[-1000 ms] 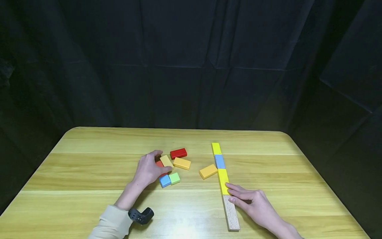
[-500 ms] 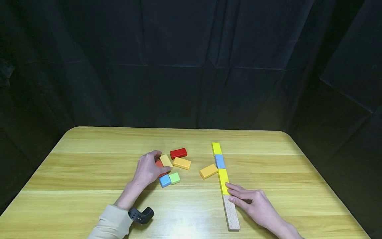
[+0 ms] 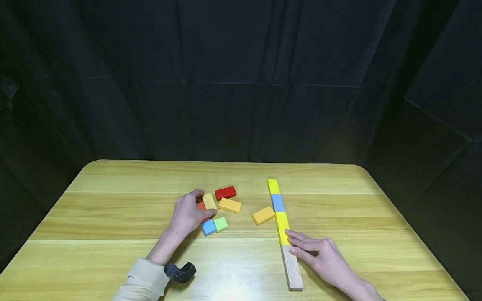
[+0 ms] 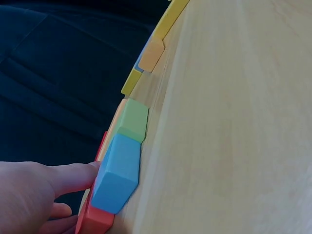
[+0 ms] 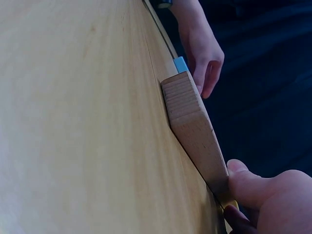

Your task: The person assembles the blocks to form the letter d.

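My left hand [image 3: 188, 212] pinches a cream block [image 3: 209, 201] between thumb and fingers in the head view. A red-orange block [image 3: 202, 207] lies partly hidden beside it. Close to the thumb sit a small blue block [image 3: 208, 227] and a light green block [image 3: 220, 224], touching each other. My right hand [image 3: 325, 257] rests its extended fingertips on the long yellow block [image 3: 282, 228], with the thumb on the speckled pale block [image 3: 292, 271]. These two belong to a straight row, continued by a blue block [image 3: 278, 203] and a small yellow block [image 3: 273, 186].
Behind the left group lie a dark red block [image 3: 226, 192] and an orange-yellow block [image 3: 230, 205]. Another orange block [image 3: 263, 215] sits slantwise with one corner at the row. All lie on a wooden table [image 3: 113, 234] before a dark curtain [image 3: 226, 117].
The cream block has turned slightly in my left hand, its far end now pointing more straight away. The right hand and the row stay essentially in place.
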Tool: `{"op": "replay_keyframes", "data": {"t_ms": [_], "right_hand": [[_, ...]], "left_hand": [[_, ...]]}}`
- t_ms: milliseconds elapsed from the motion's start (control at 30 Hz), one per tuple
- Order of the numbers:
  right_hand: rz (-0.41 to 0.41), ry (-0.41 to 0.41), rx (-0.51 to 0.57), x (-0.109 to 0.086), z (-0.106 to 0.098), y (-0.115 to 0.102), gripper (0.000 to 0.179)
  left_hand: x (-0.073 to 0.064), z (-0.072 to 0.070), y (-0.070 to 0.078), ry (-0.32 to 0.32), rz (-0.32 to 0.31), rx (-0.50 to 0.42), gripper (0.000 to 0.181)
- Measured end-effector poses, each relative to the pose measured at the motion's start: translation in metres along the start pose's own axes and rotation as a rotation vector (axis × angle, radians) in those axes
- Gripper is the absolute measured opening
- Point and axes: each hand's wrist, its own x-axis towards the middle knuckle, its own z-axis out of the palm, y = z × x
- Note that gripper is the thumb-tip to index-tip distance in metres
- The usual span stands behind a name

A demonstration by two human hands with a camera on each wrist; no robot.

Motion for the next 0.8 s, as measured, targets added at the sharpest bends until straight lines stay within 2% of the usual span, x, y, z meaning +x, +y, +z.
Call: {"op": "replay_keyframes", "data": {"t_ms": [500,800], "right_hand": [[0.008,-0.008,0.0,0.0,0.0003,-0.0001,0.03],[-0.015,-0.006,0.012,0.0007,0.001,0.0007,0.029]], "left_hand": [[0.001,-0.0029,0.0,0.016,-0.002,-0.038,0.063],[0.0011,-0.0043,0.0018,0.008,-0.002,-0.055,0.064]]}}
